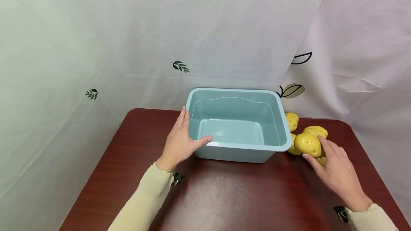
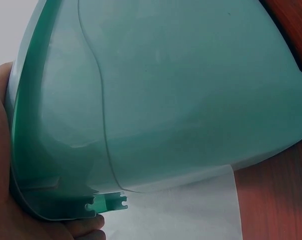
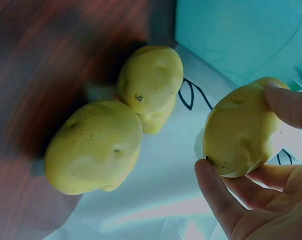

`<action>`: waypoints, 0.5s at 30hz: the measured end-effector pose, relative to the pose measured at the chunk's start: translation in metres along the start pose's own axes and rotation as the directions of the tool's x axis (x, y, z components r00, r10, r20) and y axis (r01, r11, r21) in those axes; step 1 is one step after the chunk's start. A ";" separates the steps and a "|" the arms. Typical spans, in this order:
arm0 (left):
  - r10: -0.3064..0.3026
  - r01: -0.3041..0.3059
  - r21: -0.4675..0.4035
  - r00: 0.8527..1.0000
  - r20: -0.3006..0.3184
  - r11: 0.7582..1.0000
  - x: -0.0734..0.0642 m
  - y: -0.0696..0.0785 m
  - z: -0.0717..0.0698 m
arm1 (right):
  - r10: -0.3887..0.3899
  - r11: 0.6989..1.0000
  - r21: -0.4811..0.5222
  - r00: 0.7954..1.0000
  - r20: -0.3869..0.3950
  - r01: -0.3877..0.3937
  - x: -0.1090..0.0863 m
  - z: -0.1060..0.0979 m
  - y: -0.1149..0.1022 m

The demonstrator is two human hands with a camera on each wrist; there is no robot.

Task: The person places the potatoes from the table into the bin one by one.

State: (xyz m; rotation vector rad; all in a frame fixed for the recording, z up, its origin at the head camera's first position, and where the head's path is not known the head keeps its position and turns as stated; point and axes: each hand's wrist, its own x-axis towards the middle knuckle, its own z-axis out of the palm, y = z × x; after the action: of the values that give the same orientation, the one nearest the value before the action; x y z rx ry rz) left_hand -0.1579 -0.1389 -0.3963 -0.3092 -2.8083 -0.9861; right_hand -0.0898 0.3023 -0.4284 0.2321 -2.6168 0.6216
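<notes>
Risk 1: smooth yellow oval potato (image 1: 307, 144) could slip from R hand (image 1: 341, 167), prob. bc it's held by digits only, palm well off it (R wrist view), & skin looks slick. Risk 2: it could clip the right rim of the light-blue rectangular plastic tub (image 1: 229, 152) if carried across too low, & get knocked loose. Risk 3: R hand could bump the other lumpy yellow potatoes (image 1: 315, 131) bunched right of tub; some look stacked, so a nudge might roll 1–2 over the dark-red wood-look table (image 1: 234, 195). Tub itself could skid or tip if L hand (image 1: 180, 142) pulls unevenly; looks like light plastic.

Potato vs grip: sits betw. thumb & fingers of R hand, R grip closed on it, contact on opposite sides, much of its surface exposed. It's just right of tub's near-right corner, outside tub, overlapping the other potatoes in head view; exact ht above table can't tell. R hand is on the side of potato away from tub, so potato is nearer the rim than the hand is. L grip is round tub's near-left corner, thumb at front rim, fingers along left side; how firm, can't tell.
</notes>
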 end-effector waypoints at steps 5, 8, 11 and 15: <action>-0.004 0.004 -0.009 1.000 0.001 1.000 0.000 0.000 0.000 | 0.013 1.000 0.007 1.000 -0.012 -0.013 0.004 -0.001 -0.003; -0.004 0.004 -0.007 1.000 0.002 1.000 0.000 0.000 0.000 | 0.037 0.999 0.005 0.999 -0.006 -0.037 0.007 -0.003 -0.005; 0.001 -0.001 -0.005 1.000 0.001 1.000 0.000 0.000 0.000 | 0.058 0.998 0.006 0.998 -0.005 -0.058 0.010 -0.005 -0.007; 0.003 -0.003 -0.006 1.000 -0.003 1.000 0.000 -0.001 0.000 | 0.077 0.997 0.006 0.997 -0.018 -0.077 0.012 -0.005 -0.010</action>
State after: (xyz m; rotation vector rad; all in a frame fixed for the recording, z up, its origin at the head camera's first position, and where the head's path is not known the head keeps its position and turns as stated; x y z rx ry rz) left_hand -0.1582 -0.1395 -0.3963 -0.3117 -2.8017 -0.9935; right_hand -0.0959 0.2948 -0.4149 0.1273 -2.6167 0.6542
